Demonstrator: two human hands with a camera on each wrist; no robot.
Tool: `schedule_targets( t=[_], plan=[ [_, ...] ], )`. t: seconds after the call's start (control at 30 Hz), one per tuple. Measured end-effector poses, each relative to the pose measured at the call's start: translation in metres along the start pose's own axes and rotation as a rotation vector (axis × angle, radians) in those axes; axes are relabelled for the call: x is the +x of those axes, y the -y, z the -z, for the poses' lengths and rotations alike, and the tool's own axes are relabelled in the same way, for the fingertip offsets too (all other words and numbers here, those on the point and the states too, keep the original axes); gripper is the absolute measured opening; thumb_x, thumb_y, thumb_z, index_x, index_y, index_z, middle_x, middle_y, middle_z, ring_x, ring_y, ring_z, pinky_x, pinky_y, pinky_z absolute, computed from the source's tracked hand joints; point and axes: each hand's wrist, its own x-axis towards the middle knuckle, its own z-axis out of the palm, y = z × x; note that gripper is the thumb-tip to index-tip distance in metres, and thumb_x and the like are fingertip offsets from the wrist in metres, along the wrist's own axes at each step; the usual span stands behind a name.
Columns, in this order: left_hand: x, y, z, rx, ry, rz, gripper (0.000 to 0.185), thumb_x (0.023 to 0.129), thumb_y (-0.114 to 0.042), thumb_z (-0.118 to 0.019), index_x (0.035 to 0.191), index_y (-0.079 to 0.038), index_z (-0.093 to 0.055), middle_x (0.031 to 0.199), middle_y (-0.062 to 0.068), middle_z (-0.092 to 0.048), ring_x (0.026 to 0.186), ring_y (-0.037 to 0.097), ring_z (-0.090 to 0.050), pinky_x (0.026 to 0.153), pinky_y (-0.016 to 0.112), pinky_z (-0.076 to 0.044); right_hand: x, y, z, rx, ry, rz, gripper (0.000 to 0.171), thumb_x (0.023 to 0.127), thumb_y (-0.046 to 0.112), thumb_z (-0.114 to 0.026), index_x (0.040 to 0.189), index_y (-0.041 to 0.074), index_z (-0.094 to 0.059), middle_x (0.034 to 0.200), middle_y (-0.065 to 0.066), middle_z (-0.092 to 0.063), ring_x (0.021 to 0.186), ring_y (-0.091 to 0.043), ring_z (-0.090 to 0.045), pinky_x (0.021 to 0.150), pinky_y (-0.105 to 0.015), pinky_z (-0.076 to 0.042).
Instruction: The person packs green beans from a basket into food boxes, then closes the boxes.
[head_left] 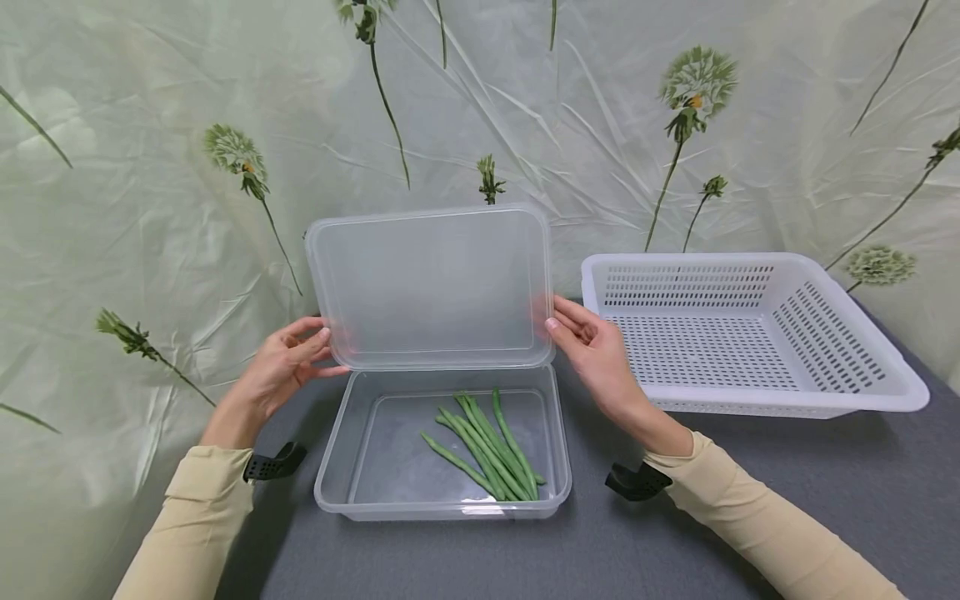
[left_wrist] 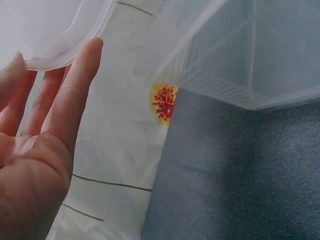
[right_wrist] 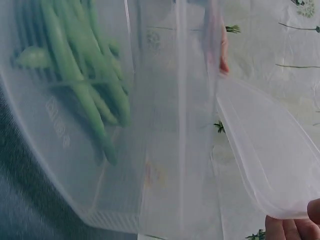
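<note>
Fingers of both hands, left hand (head_left: 281,367) and right hand (head_left: 592,350), nearly straight, pinching side edges of clear rectangular plastic lid (head_left: 431,287), upright between them above clear plastic container (head_left: 442,450). Risk: light edge grip, lid could slip onto green beans (head_left: 487,446).

White slotted basket (head_left: 750,333) on grey table (head_left: 750,517).
</note>
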Motion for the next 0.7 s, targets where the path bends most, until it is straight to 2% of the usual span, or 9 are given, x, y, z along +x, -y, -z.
schedule_targets(
  t=[0.1, 0.2, 0.33, 0.43, 0.5, 0.6, 0.7],
  plan=[
    [-0.004, 0.000, -0.003, 0.026, -0.023, -0.015, 0.028, 0.104, 0.000, -0.042, 0.106, -0.009, -0.069, 0.104, 0.004, -0.069, 0.096, 0.022, -0.069, 0.078, 0.045, -0.058, -0.001, 0.004, 0.005, -0.057, 0.004, -0.037, 0.036, 0.097, 0.002, -0.061, 0.131, -0.009, -0.057, 0.120, -0.017, -0.067, 0.110, -0.016, -0.065, 0.093, -0.030, -0.051],
    [-0.007, -0.001, -0.006, 0.057, -0.042, -0.057, 0.030, 0.104, 0.000, -0.044, 0.104, -0.010, -0.072, 0.101, 0.002, -0.070, 0.090, 0.016, -0.069, 0.074, 0.039, -0.059, -0.002, 0.009, 0.010, -0.153, 0.001, -0.054, 0.032, 0.094, 0.007, -0.066, 0.123, -0.006, -0.065, 0.110, -0.006, -0.071, 0.101, -0.012, -0.065, 0.087, -0.025, -0.052],
    [-0.012, -0.004, -0.009, 0.136, -0.071, -0.094, 0.030, 0.102, 0.001, -0.048, 0.102, -0.011, -0.075, 0.090, 0.000, -0.070, 0.078, 0.011, -0.064, 0.068, 0.029, -0.056, -0.003, 0.016, 0.018, -0.246, 0.013, -0.072, 0.028, 0.093, 0.013, -0.069, 0.119, 0.000, -0.070, 0.093, -0.002, -0.068, 0.075, -0.014, -0.057, 0.066, -0.024, -0.049],
    [-0.016, -0.007, -0.011, 0.205, -0.089, -0.065, 0.027, 0.101, 0.000, -0.051, 0.101, -0.012, -0.075, 0.075, -0.001, -0.063, 0.065, 0.010, -0.058, 0.059, 0.025, -0.052, -0.003, 0.021, 0.021, -0.204, 0.048, -0.126, 0.030, 0.094, 0.015, -0.069, 0.120, 0.000, -0.069, 0.079, -0.006, -0.063, 0.058, -0.015, -0.052, 0.051, -0.026, -0.047],
    [-0.017, -0.009, -0.013, 0.217, -0.097, -0.029, 0.026, 0.102, -0.002, -0.051, 0.102, -0.013, -0.075, 0.069, -0.001, -0.060, 0.058, 0.009, -0.055, 0.051, 0.023, -0.048, -0.003, 0.025, 0.022, -0.149, 0.068, -0.166, 0.032, 0.095, 0.015, -0.068, 0.122, -0.002, -0.067, 0.075, -0.008, -0.064, 0.053, -0.015, -0.053, 0.046, -0.027, -0.048],
    [-0.019, -0.010, -0.015, 0.180, -0.100, -0.004, 0.026, 0.102, -0.001, -0.049, 0.102, -0.012, -0.073, 0.071, 0.001, -0.066, 0.056, 0.011, -0.060, 0.045, 0.021, -0.046, -0.004, 0.028, 0.023, -0.077, 0.090, -0.223, 0.036, 0.096, 0.014, -0.067, 0.127, -0.005, -0.062, 0.080, -0.011, -0.069, 0.056, -0.017, -0.061, 0.049, -0.030, -0.054],
    [-0.019, -0.009, -0.017, 0.113, -0.068, -0.011, 0.028, 0.103, 0.002, -0.045, 0.102, -0.010, -0.071, 0.084, 0.005, -0.073, 0.069, 0.016, -0.070, 0.048, 0.021, -0.051, -0.006, 0.031, 0.023, -0.006, 0.101, -0.262, 0.038, 0.097, 0.012, -0.065, 0.130, -0.006, -0.059, 0.090, -0.012, -0.073, 0.068, -0.020, -0.069, 0.062, -0.034, -0.059]
  ],
)
